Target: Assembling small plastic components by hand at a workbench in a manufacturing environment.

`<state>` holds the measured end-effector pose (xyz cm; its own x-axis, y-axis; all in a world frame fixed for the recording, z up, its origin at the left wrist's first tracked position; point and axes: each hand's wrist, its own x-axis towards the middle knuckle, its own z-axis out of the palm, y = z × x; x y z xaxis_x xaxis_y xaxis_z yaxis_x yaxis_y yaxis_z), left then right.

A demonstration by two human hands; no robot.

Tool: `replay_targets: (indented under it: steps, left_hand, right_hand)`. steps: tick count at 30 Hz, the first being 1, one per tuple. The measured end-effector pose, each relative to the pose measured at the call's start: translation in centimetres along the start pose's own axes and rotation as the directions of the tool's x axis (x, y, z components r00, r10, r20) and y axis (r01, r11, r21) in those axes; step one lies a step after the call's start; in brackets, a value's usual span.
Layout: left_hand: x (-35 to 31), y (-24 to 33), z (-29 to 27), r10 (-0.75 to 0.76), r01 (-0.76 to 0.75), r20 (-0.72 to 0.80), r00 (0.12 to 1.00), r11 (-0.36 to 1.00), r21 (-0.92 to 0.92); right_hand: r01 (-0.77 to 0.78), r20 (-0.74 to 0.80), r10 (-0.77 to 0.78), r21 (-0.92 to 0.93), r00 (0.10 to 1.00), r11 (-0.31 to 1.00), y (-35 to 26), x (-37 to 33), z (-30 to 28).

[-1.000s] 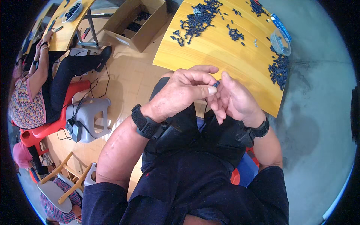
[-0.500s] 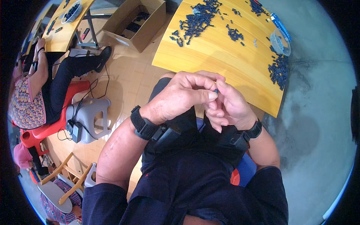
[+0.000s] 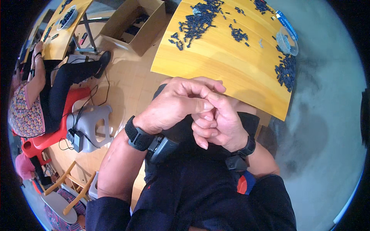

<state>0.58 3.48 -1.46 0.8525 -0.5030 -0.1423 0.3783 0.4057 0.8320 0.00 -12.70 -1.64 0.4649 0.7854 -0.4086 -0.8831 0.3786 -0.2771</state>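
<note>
My left hand [image 3: 171, 103] and my right hand [image 3: 225, 125] meet above my lap, just before the near edge of a yellow wooden table [image 3: 219, 63]. Left thumb and forefinger press together against the fingertips of the right hand, whose other fingers are curled. Whatever lies in the pinch is hidden by the fingers. On the table a large heap of small black plastic parts [image 3: 200, 23] spreads at the far left. A smaller cluster of black parts [image 3: 238, 34] lies in the middle, and another pile of black parts [image 3: 286, 73] lines the right edge.
A clear plastic tub [image 3: 293, 49] and a blue-and-white packet [image 3: 286, 24] sit at the table's right edge. Left of the table stands an open cardboard box [image 3: 152, 29]. A grey stool [image 3: 90, 129] with cables and a seated person [image 3: 29, 106] are farther left.
Both hands have shifted left and slightly toward me, still joined. The small dark piece seen between the fingertips before is now covered. The right fingers have curled in more.
</note>
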Motion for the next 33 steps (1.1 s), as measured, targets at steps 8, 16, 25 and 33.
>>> replay_targets:
  steps: [8,16,25,33]
  left_hand:
    - [-0.2,0.7,-0.4,-0.011,0.011,-0.029,1.0,1.0,-0.012]
    - [-0.3,0.5,-0.3,0.027,-0.027,-0.008,1.0,0.999,0.024]
    - [-0.5,0.7,0.2,-0.036,0.042,0.053,0.998,0.992,-0.122]
    - [0.1,0.0,0.4,-0.045,0.045,-0.106,0.993,0.999,-0.003]
  right_hand:
    - [-0.048,-0.069,0.048,-0.005,0.996,0.999,-1.8,-0.1,1.8]
    - [0.0,-0.099,-0.01,-0.097,0.995,0.995,-1.8,-0.4,1.6]
    - [0.057,0.025,-0.054,-0.109,0.998,0.992,-2.7,-0.8,0.5]
    - [0.019,-0.192,-0.071,-0.26,0.979,0.965,-4.0,-1.2,-1.4]
